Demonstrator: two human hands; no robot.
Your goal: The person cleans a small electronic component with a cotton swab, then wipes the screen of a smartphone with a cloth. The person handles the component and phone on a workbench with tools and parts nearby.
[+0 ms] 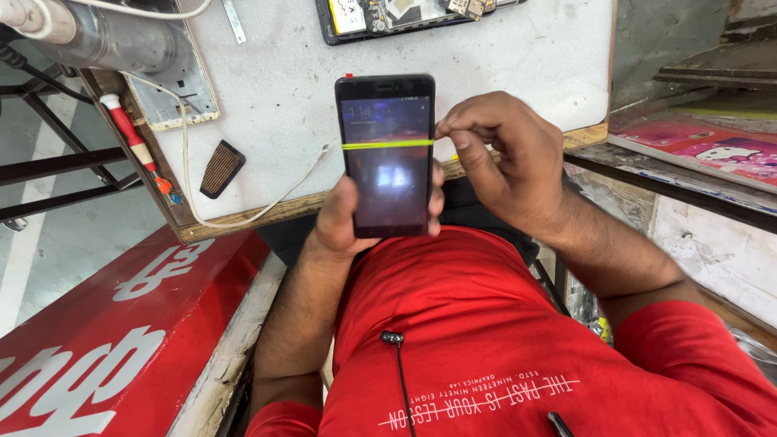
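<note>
1. Red shirt, nearest the lens; black earphone cable hanging down its front.
2. Left hand: closed around the lower end of a black smartphone, held upright above the lap at the near edge of the white worktop, screen lit and facing up.
3. Right hand: thumb and forefinger pinched together on the end of a yellow-green rubber band stretched level across the screen.
4. Advisable: steady grip below, band kept flat and untwisted, pulled evenly at the edge rather than snapped.
5. Nearby on the worktop: red-handled screwdriver, white cable, opened phone.
</note>
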